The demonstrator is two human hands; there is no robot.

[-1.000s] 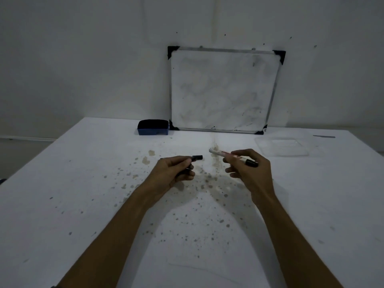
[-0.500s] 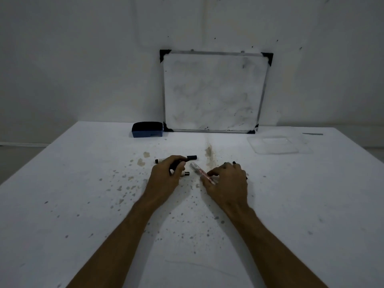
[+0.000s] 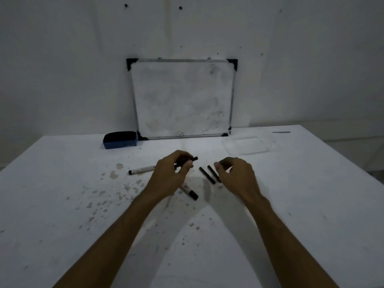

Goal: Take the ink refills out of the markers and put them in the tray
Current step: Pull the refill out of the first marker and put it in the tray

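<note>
My left hand [image 3: 170, 175] is closed around a thin black ink refill [image 3: 191, 160] that sticks out to the right, just above the table. Two more black refills [image 3: 206, 177] lie side by side on the table between my hands. My right hand [image 3: 236, 175] hovers over their right ends with fingers curled and apart, holding nothing I can see. One white marker [image 3: 142, 169] lies left of my left hand. Another marker [image 3: 189, 191] with a black cap lies below that hand. The clear plastic tray [image 3: 245, 144] sits at the back right.
A whiteboard [image 3: 182, 98] leans on the wall at the table's back. A blue eraser [image 3: 120, 139] lies to its left. A small grey strip [image 3: 281, 132] lies at the far right edge. Ink stains spot the white table [image 3: 62, 204].
My right hand has let go of the white marker, which now lies below my left hand. Two black refills now lie between my hands. The camera has tilted up.
</note>
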